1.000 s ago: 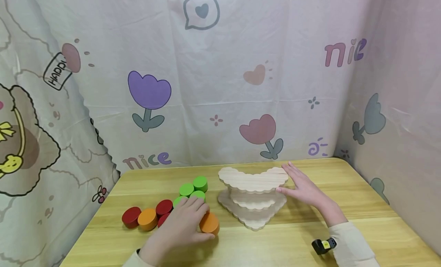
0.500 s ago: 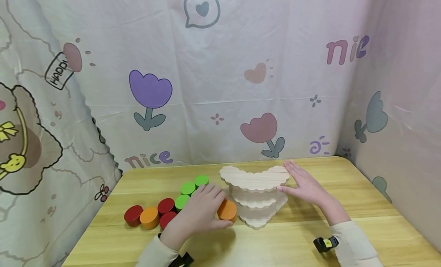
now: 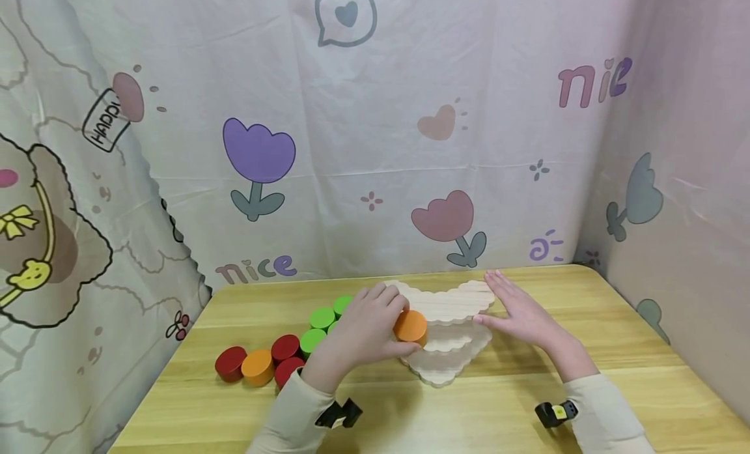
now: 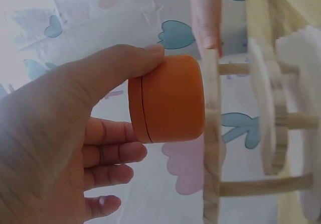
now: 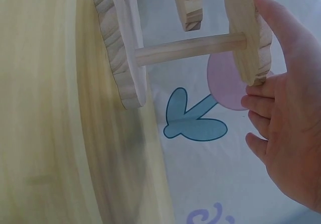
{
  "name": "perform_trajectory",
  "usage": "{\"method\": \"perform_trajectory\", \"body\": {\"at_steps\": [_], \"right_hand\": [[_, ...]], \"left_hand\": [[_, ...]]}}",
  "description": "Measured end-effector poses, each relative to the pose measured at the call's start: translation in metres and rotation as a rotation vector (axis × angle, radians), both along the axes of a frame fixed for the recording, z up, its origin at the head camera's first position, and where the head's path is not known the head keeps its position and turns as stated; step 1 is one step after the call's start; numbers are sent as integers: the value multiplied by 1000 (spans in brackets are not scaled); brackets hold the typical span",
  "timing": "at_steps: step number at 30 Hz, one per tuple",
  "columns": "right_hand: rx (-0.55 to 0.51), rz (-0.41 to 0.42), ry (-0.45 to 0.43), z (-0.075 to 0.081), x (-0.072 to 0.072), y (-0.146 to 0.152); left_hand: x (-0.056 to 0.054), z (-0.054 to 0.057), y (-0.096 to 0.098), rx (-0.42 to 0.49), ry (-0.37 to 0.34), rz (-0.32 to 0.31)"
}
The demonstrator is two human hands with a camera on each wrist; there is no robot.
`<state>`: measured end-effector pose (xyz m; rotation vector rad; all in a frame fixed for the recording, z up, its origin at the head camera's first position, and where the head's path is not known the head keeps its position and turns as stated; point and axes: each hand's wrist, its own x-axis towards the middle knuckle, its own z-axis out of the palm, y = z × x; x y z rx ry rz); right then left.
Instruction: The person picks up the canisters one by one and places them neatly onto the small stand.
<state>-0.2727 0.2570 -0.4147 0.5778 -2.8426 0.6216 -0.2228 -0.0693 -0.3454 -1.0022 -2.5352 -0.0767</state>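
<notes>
My left hand (image 3: 364, 330) pinches an orange round block (image 4: 168, 101) between thumb and fingers. That block is right at the upper face of the top board of a pale wooden tiered stand (image 3: 454, 304); whether they touch I cannot tell. Scalloped boards joined by round dowels (image 5: 190, 49) make up the stand. At its right end, my right hand (image 3: 521, 314) holds the top board, thumb on one edge and fingertips on the other. The left hand and block cover part of the stand in the head view.
Left of the stand, red blocks (image 3: 231, 363), another orange block (image 3: 258, 367) and several green blocks (image 3: 322, 318) rest on the wooden table (image 3: 469, 418). My left forearm partly hides this group. A printed cloth (image 3: 351, 128) hangs behind and at both sides.
The left hand has carried the orange block from the table beside the green ones up and rightwards to the stand's top board. My right hand stays on the stand.
</notes>
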Motion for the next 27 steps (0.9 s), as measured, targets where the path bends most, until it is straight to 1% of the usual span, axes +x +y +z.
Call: {"method": "perform_trajectory", "body": {"at_steps": [4, 10, 16, 22, 27], "right_hand": [[-3, -2, -6, 0, 0, 0], [-7, -4, -5, 0, 0, 0], [-12, -2, -8, -1, 0, 0], [-18, -9, -13, 0, 1, 1], [-22, -5, -14, 0, 0, 0]], "left_hand": [[-8, 5, 11, 26, -13, 12], [-25, 6, 26, 48, -25, 30], [-38, 3, 41, 83, -68, 38], [-50, -1, 58, 124, -122, 31], [-58, -5, 69, 134, -158, 51]]}}
